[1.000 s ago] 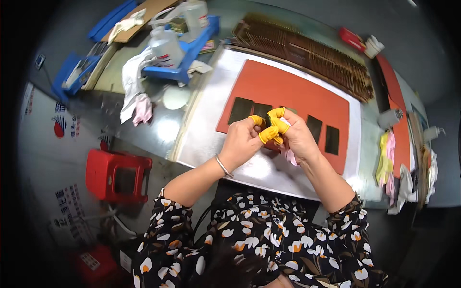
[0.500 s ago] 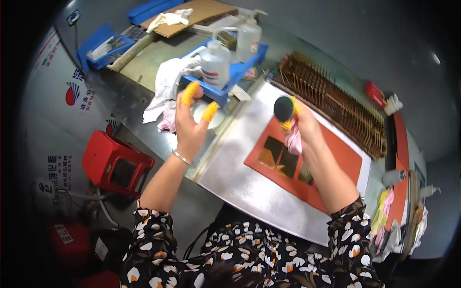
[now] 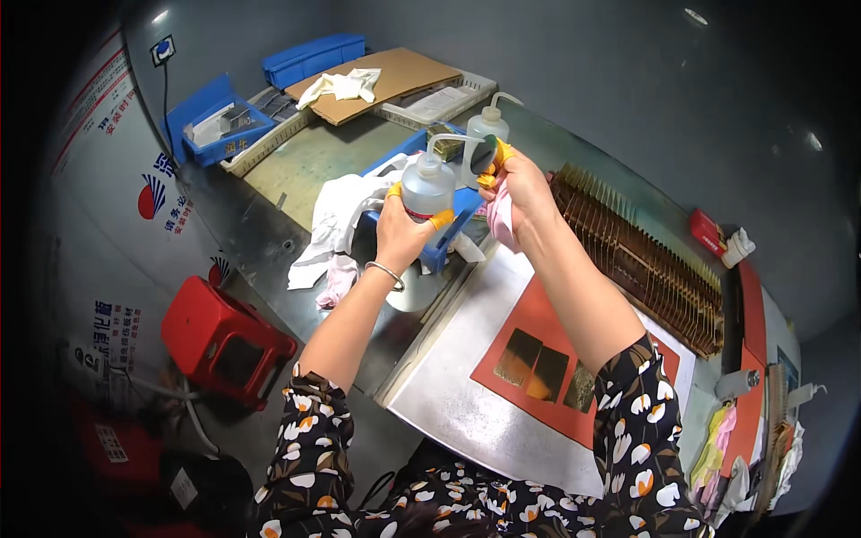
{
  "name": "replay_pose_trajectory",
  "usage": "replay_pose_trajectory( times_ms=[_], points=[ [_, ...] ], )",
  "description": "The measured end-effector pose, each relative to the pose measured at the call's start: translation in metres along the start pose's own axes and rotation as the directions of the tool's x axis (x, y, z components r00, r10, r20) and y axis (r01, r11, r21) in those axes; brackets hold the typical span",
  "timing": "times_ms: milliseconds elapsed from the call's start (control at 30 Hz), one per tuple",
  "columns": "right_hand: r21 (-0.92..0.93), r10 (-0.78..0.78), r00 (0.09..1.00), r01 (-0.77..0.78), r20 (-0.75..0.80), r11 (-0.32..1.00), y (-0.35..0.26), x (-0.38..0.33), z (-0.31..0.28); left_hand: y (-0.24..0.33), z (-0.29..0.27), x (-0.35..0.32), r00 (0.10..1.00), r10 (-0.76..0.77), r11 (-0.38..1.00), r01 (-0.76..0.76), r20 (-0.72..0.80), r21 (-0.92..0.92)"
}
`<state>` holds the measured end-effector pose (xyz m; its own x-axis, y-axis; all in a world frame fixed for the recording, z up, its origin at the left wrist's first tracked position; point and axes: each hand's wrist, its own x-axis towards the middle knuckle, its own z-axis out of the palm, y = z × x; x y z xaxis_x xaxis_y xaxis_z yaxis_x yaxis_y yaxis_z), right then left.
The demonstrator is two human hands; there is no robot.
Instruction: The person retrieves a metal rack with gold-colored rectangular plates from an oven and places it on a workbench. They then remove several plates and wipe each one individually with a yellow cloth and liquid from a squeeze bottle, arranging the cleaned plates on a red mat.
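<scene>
Red stool point(image 3: 224, 334) at eight o'clock, left hand point(image 3: 401, 235) with grip wrapped around a squeeze bottle point(image 3: 427, 186) at centre-top, right hand point(image 3: 518, 190) at one o'clock pinching a dark round disc point(image 3: 483, 154) and pink cloth point(image 3: 500, 218), orange mat point(image 3: 574, 350) on the counter point(image 3: 466, 421) at four o'clock.

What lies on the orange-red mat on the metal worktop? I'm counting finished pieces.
Three dark, glossy rectangular plates lie side by side on the orange-red mat; the right forearm covers part of the mat.

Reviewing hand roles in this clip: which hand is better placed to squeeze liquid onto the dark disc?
Left. The left hand already grips the squeeze bottle, its spout bent toward the dark disc that the right hand holds with a pink cloth.
</scene>
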<state>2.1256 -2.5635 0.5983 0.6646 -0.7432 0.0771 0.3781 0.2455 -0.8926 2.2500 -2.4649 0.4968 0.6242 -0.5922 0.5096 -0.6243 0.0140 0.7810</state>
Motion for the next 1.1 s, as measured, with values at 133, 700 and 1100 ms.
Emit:
replay_pose_trajectory(
  times_ms=[133,700,1100],
  points=[
    [0.003,-0.016,0.997,0.016,0.071,1.0,-0.005,-0.003,0.005,-0.001,0.001,0.002,1.0,-0.015,0.999,0.015,-0.009,-0.044],
    [0.002,0.004,1.0,-0.004,0.023,1.0,-0.008,-0.009,0.012,0.005,0.002,0.003,0.992,-0.122,0.988,0.126,0.045,-0.094],
    [0.07,0.007,1.0,-0.009,0.024,0.998,-0.003,-0.009,0.019,-0.003,-0.002,0.002,0.998,-0.066,0.995,0.066,0.0,-0.078]
  ],
)
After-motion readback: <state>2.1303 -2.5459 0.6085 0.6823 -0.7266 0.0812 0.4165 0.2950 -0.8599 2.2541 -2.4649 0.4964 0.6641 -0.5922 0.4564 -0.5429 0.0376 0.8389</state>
